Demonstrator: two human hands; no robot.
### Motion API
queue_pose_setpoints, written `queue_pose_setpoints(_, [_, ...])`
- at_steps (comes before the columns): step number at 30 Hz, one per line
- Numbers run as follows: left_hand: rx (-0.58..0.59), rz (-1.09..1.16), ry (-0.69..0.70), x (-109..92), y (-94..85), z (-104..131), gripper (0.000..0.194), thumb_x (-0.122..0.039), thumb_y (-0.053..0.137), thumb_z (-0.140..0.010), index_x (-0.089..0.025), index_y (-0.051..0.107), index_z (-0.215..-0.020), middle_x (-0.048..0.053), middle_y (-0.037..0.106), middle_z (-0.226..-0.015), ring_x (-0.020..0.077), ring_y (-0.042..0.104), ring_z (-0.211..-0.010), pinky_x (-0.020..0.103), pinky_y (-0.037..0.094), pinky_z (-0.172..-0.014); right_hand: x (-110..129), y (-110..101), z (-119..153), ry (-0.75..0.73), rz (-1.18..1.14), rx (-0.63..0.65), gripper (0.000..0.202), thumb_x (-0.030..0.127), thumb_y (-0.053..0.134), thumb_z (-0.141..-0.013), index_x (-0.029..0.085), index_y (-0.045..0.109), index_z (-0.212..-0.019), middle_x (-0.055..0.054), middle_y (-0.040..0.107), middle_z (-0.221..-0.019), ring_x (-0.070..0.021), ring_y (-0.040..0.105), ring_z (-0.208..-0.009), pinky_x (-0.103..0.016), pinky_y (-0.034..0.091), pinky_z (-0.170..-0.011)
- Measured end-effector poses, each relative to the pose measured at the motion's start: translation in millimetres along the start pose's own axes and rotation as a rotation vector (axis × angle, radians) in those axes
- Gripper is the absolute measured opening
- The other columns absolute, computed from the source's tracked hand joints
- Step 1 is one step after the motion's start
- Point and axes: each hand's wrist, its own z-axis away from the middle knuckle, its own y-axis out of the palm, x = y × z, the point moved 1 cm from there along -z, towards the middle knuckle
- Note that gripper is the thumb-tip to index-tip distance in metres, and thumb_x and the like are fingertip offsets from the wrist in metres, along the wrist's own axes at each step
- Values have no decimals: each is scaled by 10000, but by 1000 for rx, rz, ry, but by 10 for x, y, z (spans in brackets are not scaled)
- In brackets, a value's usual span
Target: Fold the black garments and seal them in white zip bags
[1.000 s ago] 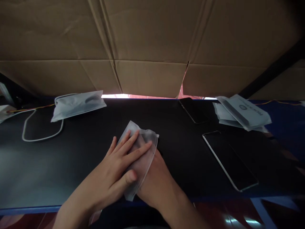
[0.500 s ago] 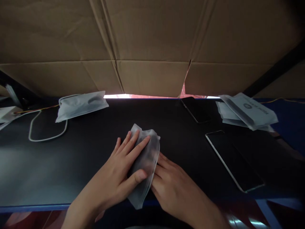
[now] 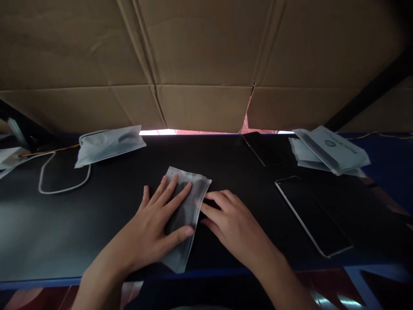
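The frosted pouch lies on the dark table in the lower centre of the frame, where the left hand rests upon it with its grip spread wide. The right hand has bent fingers at the pouch's right edge, but I cannot tell whether its grip is pinching this edge or only touching it. A large phone lies at the right of the frame, and a smaller phone lies above it, near some stacked pouches.
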Motion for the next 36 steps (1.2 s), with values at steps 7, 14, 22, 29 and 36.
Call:
queue_pose_setpoints(7, [-46,60,140,-66,-101,76,1145,-844,620,-940,-453,-75,-1761,130,130,-1857,507,193,-1666,885,214,-1221,168,80,-179,29,-149,-185,391,106,596,-1091,186,672,-1467,-81,765,-1330,-219,730,-1149,-368,629,-1011])
queue_pose_setpoints(14, [-236,-120,44,-457,-125,196,1060,-742,663,-961,-409,82,-1782,132,419,-1773,528,421,-1587,921,269,-1192,101,109,-275,173,-258,-219,278,119,636,-1074,210,720,-1323,-53,793,-1172,-207,777,-1039,-359,650,-917])
queue_pose_setpoints(22, [-153,31,58,-377,-24,268,908,-216,435,-1020,-420,-14,-1782,38,376,-1791,425,407,-1609,790,383,-1236,-90,-85,-162,-22,-184,51,678,71,620,-1051,324,478,-1664,-24,568,-1680,-227,597,-1468,-461,528,-1223])
queue_pose_setpoints(29, [-236,144,35,-274,-217,296,702,-262,381,-1105,-500,226,-1747,-47,479,-1737,344,472,-1591,717,274,-1326,-138,-111,-245,-62,145,62,364,134,693,-1046,242,724,-1392,-66,802,-1304,-273,704,-1063,-468,581,-906])
queue_pose_setpoints(36, [-228,346,-99,-244,-141,307,535,-410,372,-1150,-477,444,-1676,-61,519,-1703,348,473,-1591,674,364,-1310,-79,-143,-218,-112,65,54,514,508,679,-1079,243,643,-1518,-61,740,-1482,-259,683,-1186,-428,564,-987])
